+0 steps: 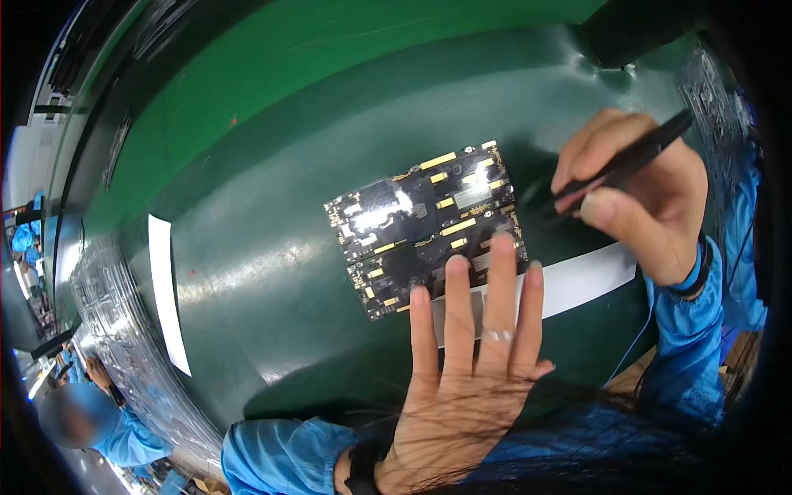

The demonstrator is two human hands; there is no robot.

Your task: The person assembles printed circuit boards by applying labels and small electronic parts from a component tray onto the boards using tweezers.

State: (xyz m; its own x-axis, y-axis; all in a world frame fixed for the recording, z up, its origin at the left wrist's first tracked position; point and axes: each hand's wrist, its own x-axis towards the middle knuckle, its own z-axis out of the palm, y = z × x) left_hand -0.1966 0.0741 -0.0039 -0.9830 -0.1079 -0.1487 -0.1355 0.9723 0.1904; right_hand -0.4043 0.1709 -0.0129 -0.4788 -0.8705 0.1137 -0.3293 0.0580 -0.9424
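Dark green work surface (272, 247) carries black circuit-board panel (412, 239) near middle of view, set at slight angle, gold-colored patches on face. Left hand (460, 404) — palm down, fingers spread — extends over panel's near edge; fingertip contact cannot be told. Right hand (664, 198) pinches slim black tool (639, 155) between thumb and fingers, tip apart from panel's right edge. White strip (582, 282) at panel's lower right; second strip (169, 297) at left. Clear plastic (136, 338), co-worker's blue sleeve (132, 437) farther left.

No lettering or number is legible; any print on the pale rectangular patch (473, 197) of the dark circuit board (396, 266) is too small to read.
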